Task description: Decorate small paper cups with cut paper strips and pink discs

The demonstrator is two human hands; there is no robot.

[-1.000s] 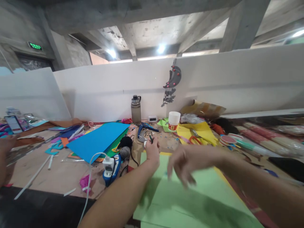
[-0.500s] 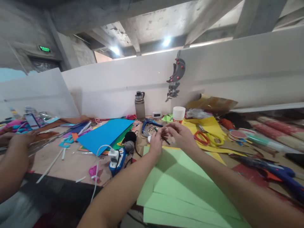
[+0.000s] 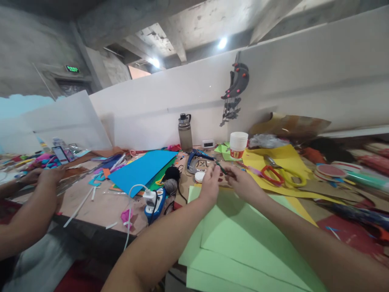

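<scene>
My left hand (image 3: 211,181) and my right hand (image 3: 244,181) are close together above the far edge of several light green paper sheets (image 3: 243,235). Between their fingertips is a thin dark green stick-like piece (image 3: 221,168); its exact kind is too small to tell. Both hands have their fingers closed around its ends. Just beyond my left hand, a round white lid (image 3: 199,176) lies near a blue-handled tool (image 3: 199,154). To the right of my right hand rest red-handled scissors (image 3: 271,175) and yellow-handled scissors (image 3: 293,177) on yellow paper.
A blue sheet (image 3: 142,170) and a blue-and-white power strip (image 3: 155,207) lie to the left. A bottle (image 3: 185,134), a small clock (image 3: 208,144) and stacked paper cups (image 3: 238,142) stand along the white partition. Another person's arms (image 3: 33,207) reach in at far left.
The view has turned slightly left, shifting things rightward. My hands have turned the dark stick-like piece; its lower end no longer sticks out toward the paper.
</scene>
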